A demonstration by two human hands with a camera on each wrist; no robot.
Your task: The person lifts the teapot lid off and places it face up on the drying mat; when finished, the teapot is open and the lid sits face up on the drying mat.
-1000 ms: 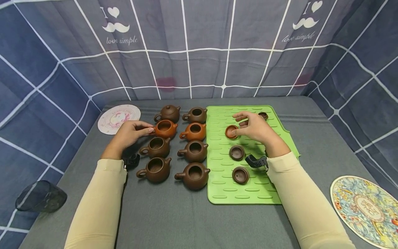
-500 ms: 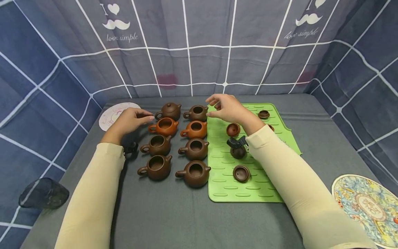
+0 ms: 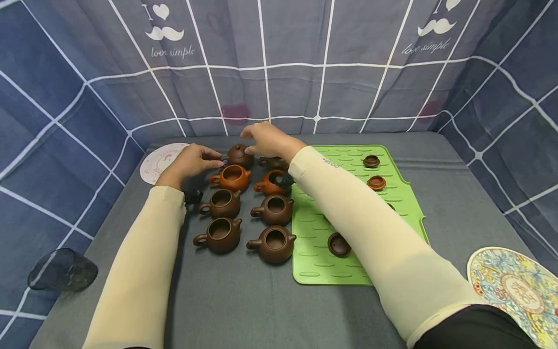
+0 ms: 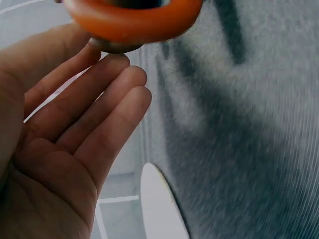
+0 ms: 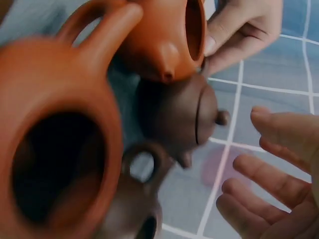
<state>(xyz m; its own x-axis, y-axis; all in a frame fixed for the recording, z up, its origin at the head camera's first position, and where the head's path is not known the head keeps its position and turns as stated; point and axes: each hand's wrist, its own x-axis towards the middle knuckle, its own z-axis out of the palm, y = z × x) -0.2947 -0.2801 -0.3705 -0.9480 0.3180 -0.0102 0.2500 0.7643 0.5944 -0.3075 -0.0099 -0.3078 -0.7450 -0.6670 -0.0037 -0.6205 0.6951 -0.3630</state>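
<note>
A dark brown lidded teapot [image 3: 239, 155] stands at the back left of two columns of teapots. My left hand [image 3: 192, 162] is at its handle, thumb and index finger pinching it, other fingers extended. The lidded teapot [image 5: 174, 112] shows its round knob [image 5: 223, 117] in the right wrist view. My right hand [image 3: 270, 139] hovers to its right, fingers relaxed and apart from the knob, holding nothing. An orange lidless teapot [image 3: 232, 178] sits just in front; its handle [image 4: 139, 22] crosses the left wrist view's top.
Several lidless teapots [image 3: 273, 242] stand nearby. On the right, a green mat [image 3: 314, 271] carries loose lids, including an orange one [image 3: 376, 182]; my right sleeve hides part of it. Round mats [image 3: 159, 162] lie left and right. A dark translucent cup [image 3: 63, 270] is at left.
My right hand has swept left from over the green mat's lids to beside the lidded teapot. My left hand has shifted from the orange teapot's handle back to the lidded teapot's handle.
</note>
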